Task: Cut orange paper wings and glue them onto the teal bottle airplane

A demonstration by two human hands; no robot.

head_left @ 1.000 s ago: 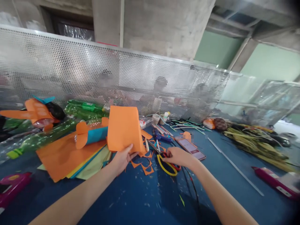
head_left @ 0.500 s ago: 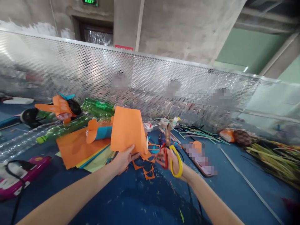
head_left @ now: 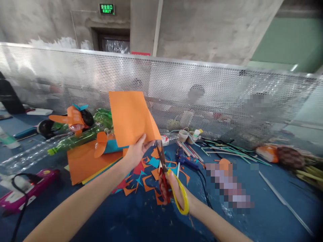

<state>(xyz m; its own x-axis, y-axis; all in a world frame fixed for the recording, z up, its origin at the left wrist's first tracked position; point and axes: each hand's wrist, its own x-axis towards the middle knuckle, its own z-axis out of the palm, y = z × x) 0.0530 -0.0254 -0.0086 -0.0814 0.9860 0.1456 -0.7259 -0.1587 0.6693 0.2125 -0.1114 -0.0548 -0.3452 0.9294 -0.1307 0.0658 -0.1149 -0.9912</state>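
My left hand (head_left: 136, 151) grips the lower edge of an orange sheet of paper (head_left: 130, 116), held raised above the table and bent along its right side. In my right hand (head_left: 170, 186) is a pair of scissors (head_left: 163, 159) with red and yellow handles. Its blades stand slightly apart, pointing up at the sheet's lower right corner; whether they touch the paper I cannot tell. Beneath both hands lie orange, blue and red paper scraps (head_left: 148, 183). A blue glue gun (head_left: 186, 160) rests just right of the blades.
Orange sheets (head_left: 89, 161) and a bottle wrapped in blue paper (head_left: 113, 147) lie left. Behind them are a green bottle (head_left: 75, 138) and an orange paper-covered model (head_left: 74, 117). A magenta power strip (head_left: 32, 191) sits front left. A perforated metal screen (head_left: 166, 84) borders the table's back.
My left hand has lifted the orange sheet higher. My right hand has brought the scissors left, tilting their blades toward the sheet's lower right corner. The camera view has shifted slightly.
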